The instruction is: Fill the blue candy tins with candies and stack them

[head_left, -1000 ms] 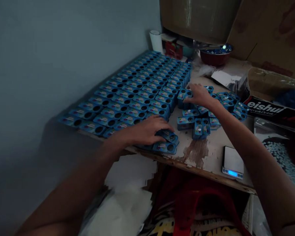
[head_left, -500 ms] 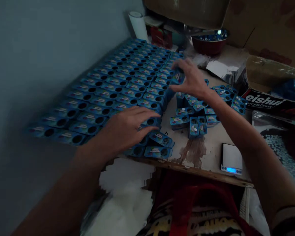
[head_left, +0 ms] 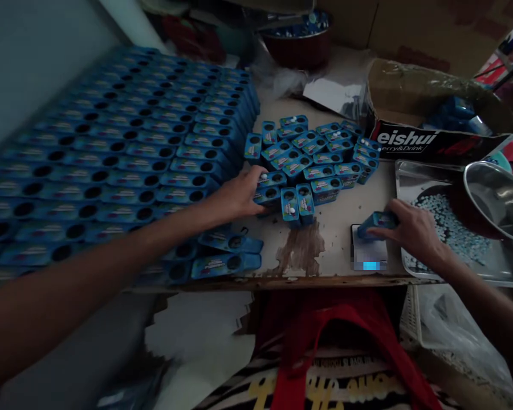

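My right hand [head_left: 412, 230] holds a small blue box [head_left: 376, 222] just over a small digital scale [head_left: 369, 253] near the table's front edge. My left hand [head_left: 239, 193] reaches across and closes its fingers on a blue box [head_left: 268, 193] at the near edge of a loose cluster of blue boxes [head_left: 316, 154]. A large block of blue boxes [head_left: 123, 148], set in tidy rows, fills the left of the table. Two more blue boxes [head_left: 226, 253] lie flat by the front edge.
A metal tray [head_left: 410, 176] with small white pellets and a steel bowl [head_left: 496, 196] stand at the right. A printed carton [head_left: 427, 139] and a dark red bowl [head_left: 301, 48] are at the back. A red bag [head_left: 337, 341] hangs below the table edge.
The camera swung right. My right hand left the cluster and came down to the scale with a blue box. My left hand moved from the front-edge boxes to the cluster.
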The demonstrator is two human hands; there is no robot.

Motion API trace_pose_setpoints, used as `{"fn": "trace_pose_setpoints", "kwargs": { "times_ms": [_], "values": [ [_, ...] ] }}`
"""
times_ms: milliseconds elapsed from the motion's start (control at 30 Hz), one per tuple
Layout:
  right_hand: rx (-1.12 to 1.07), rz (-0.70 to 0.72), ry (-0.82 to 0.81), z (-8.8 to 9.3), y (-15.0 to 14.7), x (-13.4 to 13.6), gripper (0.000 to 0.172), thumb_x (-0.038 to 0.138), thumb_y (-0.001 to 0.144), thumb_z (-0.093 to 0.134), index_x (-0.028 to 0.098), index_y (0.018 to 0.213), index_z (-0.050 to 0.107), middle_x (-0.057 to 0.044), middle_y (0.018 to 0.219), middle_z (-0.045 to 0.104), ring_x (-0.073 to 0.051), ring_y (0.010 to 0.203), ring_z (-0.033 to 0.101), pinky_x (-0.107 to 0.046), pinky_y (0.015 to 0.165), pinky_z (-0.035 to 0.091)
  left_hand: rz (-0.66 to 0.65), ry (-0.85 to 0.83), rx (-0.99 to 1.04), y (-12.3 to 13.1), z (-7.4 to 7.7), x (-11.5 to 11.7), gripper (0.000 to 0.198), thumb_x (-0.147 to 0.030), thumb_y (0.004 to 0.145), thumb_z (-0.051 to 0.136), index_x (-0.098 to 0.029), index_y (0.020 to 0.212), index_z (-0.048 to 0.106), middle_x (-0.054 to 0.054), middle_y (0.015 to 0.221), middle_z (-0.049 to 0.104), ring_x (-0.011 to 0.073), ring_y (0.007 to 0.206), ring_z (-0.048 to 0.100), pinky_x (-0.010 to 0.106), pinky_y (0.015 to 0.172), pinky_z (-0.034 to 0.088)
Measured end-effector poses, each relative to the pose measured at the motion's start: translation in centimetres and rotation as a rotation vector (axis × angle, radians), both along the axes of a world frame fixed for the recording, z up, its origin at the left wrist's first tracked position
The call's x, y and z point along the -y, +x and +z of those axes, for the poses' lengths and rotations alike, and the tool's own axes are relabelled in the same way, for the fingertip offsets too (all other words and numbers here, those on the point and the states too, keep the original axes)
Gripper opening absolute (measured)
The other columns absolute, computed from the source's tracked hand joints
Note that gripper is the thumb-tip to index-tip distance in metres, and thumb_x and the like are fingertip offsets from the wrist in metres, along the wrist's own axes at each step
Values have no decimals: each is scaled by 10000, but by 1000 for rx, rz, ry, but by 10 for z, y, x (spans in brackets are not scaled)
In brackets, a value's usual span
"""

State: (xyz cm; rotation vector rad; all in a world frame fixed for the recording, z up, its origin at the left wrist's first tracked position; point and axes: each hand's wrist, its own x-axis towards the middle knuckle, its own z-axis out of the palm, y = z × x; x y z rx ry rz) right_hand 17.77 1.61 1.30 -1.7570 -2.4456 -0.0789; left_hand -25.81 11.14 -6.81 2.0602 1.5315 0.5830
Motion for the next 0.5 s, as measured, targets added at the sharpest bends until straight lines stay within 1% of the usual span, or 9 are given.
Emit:
{"fn": "trace_pose_setpoints", "kwargs": {
  "times_ms": [67,133,200,267,367,433,467,500],
  "values": [
    [-31,10,-17,-19,12,15,602,851,1011,614,258,930,678,-78,879,765,-269,730,712,-352,613,294,-12,-63,-54,2,5,1,752,-324,630,886,-240,1329,620,119,1170,716,369,1047,751,513,943,630],
    [-49,29,-30,-26,18,22,583,824,1047,582,257,963,688,-82,914,780,-275,760,738,-348,620,313,38,-60,-45,7,7,1,735,-283,608,880,-255,1288,603,93,1151,699,369,1084,739,522,984,621],
    [-31,52,-61,-25,17,22,558,798,1056,601,251,1009,703,-87,950,791,-281,804,758,-347,631,326,85,-53,-41,14,7,0,741,-241,599,870,-241,1281,583,66,1108,682,344,1073,717,530,1024,609],
    [31,85,-120,-19,11,20,538,775,1053,636,244,1061,720,-95,997,802,-286,845,767,-348,632,315,122,-38,-52,22,4,-2,758,-230,616,878,-211,1302,556,64,1116,663,316,1068,685,540,1061,597],
    [150,85,-210,-10,-4,19,513,737,1060,664,241,1170,737,-117,1095,812,-295,874,764,-354,623,283,191,-35,-49,34,-5,-8,850,-276,616,971,-183,1321,504,82,1176,634,305,1095,652,573,1113,586],
    [201,47,-252,-7,-13,21,512,720,1060,676,240,1228,738,-133,1131,810,-301,866,752,-355,620,283,248,-54,-25,38,-12,-14,982,-338,551,1064,-177,1319,475,83,1168,621,321,1114,652,629,1138,574],
    [208,32,-266,-5,-15,23,529,725,1053,684,240,1256,736,-139,1151,806,-306,869,748,-356,621,296,246,-47,8,37,-15,-16,1048,-376,505,1103,-175,1316,471,80,1152,619,333,1117,658,667,1143,566],
    [197,25,-268,-3,-14,26,568,746,1035,696,240,1292,732,-145,1176,801,-312,881,747,-356,623,316,217,-26,50,34,-16,-19,1099,-414,460,1130,-174,1312,477,74,1132,621,341,1106,669,701,1136,564]
  ]
}}
